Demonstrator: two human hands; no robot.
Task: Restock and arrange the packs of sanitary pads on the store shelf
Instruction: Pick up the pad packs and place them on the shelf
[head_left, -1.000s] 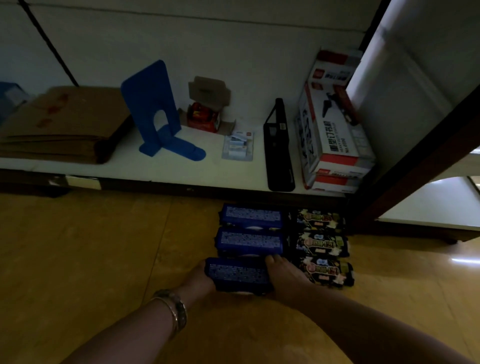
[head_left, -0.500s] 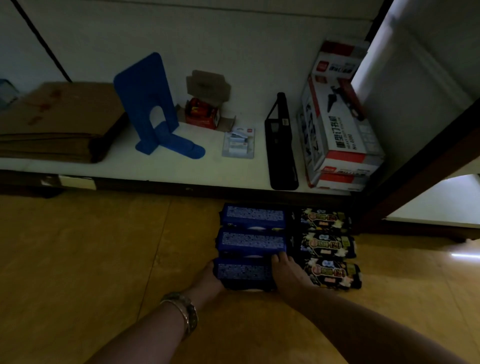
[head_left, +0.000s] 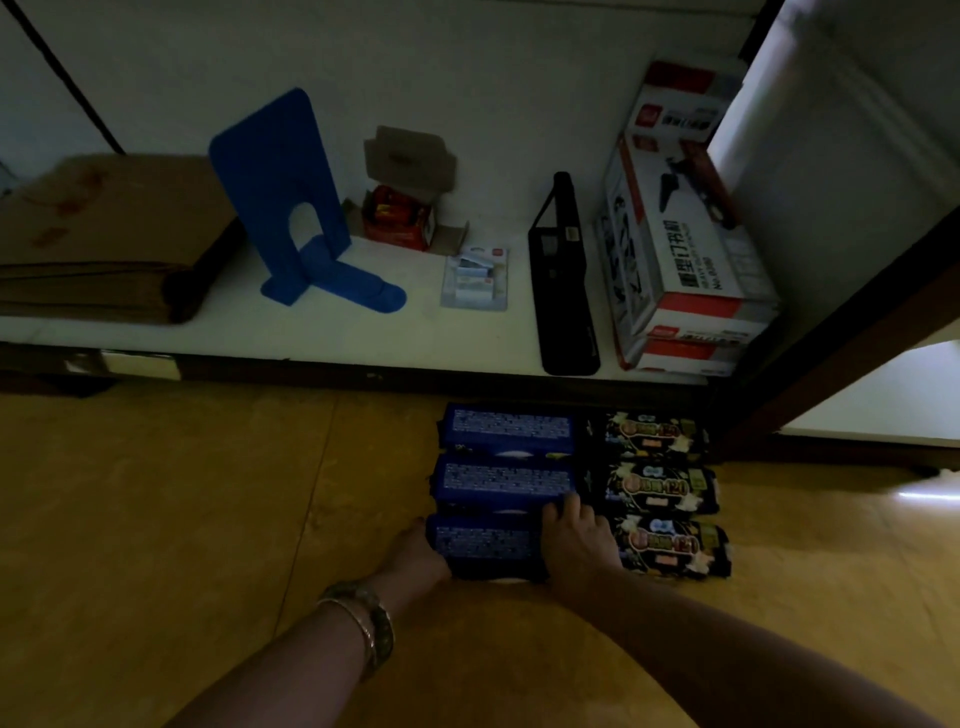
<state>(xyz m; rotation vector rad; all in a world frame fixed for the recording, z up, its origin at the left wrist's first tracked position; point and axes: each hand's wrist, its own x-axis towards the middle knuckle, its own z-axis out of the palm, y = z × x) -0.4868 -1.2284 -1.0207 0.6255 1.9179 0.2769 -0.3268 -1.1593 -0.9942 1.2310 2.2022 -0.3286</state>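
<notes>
On the tan lower surface lie two columns of sanitary pad packs. The left column has three blue packs: the far one (head_left: 508, 429), the middle one (head_left: 504, 481) and the near one (head_left: 485, 545). The right column has three black packs with gold print (head_left: 657, 486). My left hand (head_left: 418, 553) grips the left end of the near blue pack. My right hand (head_left: 576, 545) grips its right end, with the fingertips touching the middle blue pack. The pack sits tight against the middle one.
Above is a white shelf (head_left: 311, 338) holding a brown cardboard stack (head_left: 98, 234), a blue bookend (head_left: 291, 202), a small red box (head_left: 397, 215), a blister pack (head_left: 475, 278), a black case (head_left: 563, 280) and red-and-white boxes (head_left: 680, 239). A dark upright post (head_left: 852, 332) stands at the right.
Both hands have slid the near blue pack away from me until it closes up against the middle blue pack. The camera has shifted slightly.
</notes>
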